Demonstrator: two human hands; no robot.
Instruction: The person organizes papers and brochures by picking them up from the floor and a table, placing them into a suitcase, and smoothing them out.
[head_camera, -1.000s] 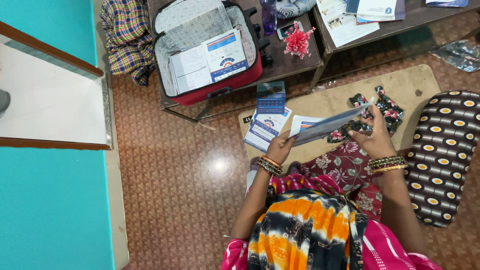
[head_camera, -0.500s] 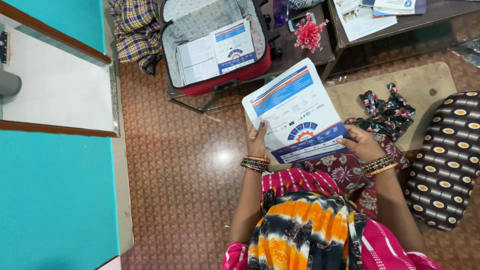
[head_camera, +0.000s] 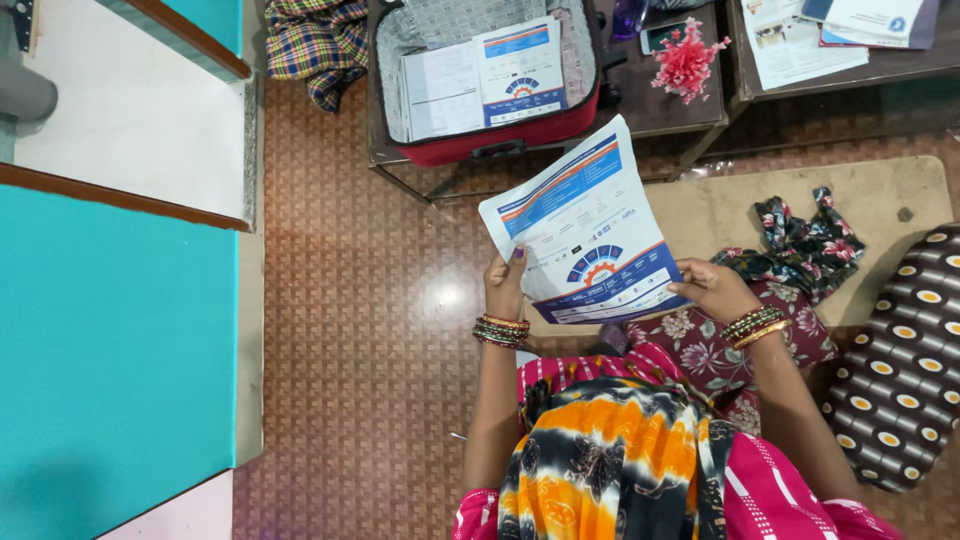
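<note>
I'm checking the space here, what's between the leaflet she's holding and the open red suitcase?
In the head view, only bare patterned floor and the low table's metal frame separate the leaflet from the suitcase resting on that table.

The person wears a pink striped top, an orange, black and white scarf (head_camera: 610, 450), and stacked bangles (head_camera: 502, 331) on both wrists.

An open red fabric suitcase (head_camera: 480, 150) with grey lining sits on a dark low table (head_camera: 660, 110), printed sheets (head_camera: 480, 78) lying inside. A pink paper flower (head_camera: 688, 58) stands beside it. A checked cloth (head_camera: 315, 45) lies left. A brown cushion with oval spots (head_camera: 900, 370), perhaps a bolster, rests right.
</note>
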